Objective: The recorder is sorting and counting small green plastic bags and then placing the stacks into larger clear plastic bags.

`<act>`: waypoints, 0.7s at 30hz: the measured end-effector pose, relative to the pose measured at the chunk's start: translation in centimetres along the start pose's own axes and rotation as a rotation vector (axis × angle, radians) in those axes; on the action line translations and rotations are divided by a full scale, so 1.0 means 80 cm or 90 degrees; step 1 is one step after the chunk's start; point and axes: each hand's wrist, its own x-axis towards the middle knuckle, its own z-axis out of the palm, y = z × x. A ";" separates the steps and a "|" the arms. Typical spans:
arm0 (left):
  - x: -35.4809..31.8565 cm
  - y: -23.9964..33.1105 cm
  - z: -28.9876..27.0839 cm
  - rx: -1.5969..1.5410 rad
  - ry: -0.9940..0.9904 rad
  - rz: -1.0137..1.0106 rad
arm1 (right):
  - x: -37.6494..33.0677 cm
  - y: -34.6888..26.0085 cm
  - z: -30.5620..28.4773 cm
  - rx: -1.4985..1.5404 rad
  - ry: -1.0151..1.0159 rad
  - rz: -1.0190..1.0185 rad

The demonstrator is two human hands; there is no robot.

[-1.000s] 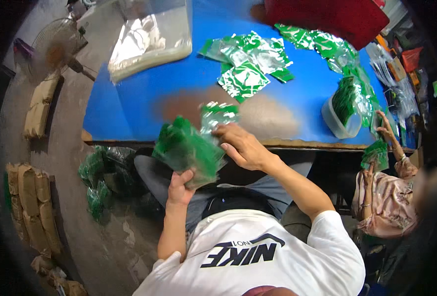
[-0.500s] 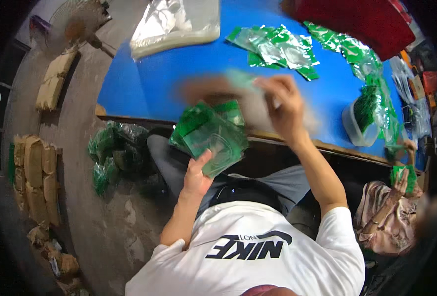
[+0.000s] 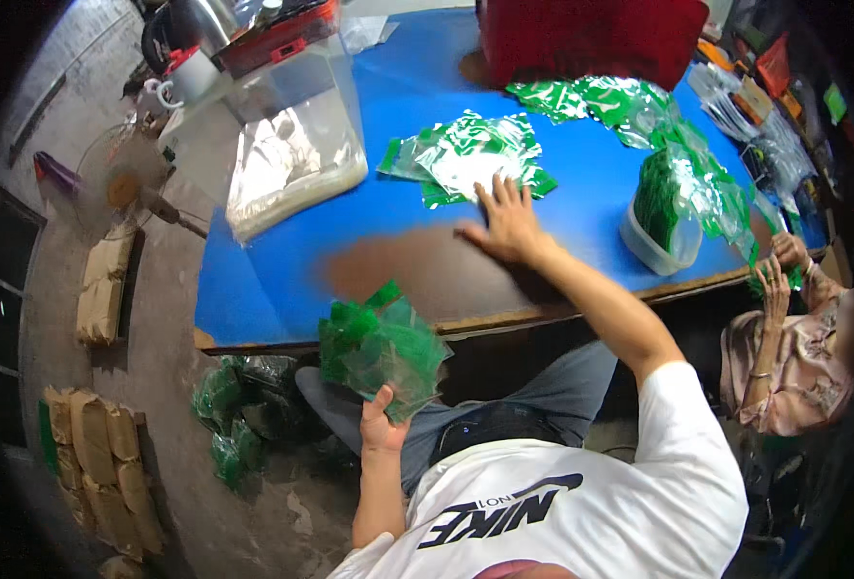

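- Head view: my left hand [image 3: 381,425] pinches a fanned stack of green pouches [image 3: 379,347] from below, thumb up front; my other fingers are hidden behind the glossy, crinkled film.
- The stack sits below the near edge of the blue table [image 3: 282,280], over my lap.
- My right hand [image 3: 506,220] lies flat and open, fingers spread, holding nothing, fingertips on a loose pile of pouches [image 3: 470,154], thin shiny plastic.
- A white tub [image 3: 651,253] of more pouches stands to the right.
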 end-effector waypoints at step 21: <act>-0.001 0.002 -0.086 -0.094 -0.032 -0.067 | 0.022 -0.033 -0.084 0.489 0.249 0.098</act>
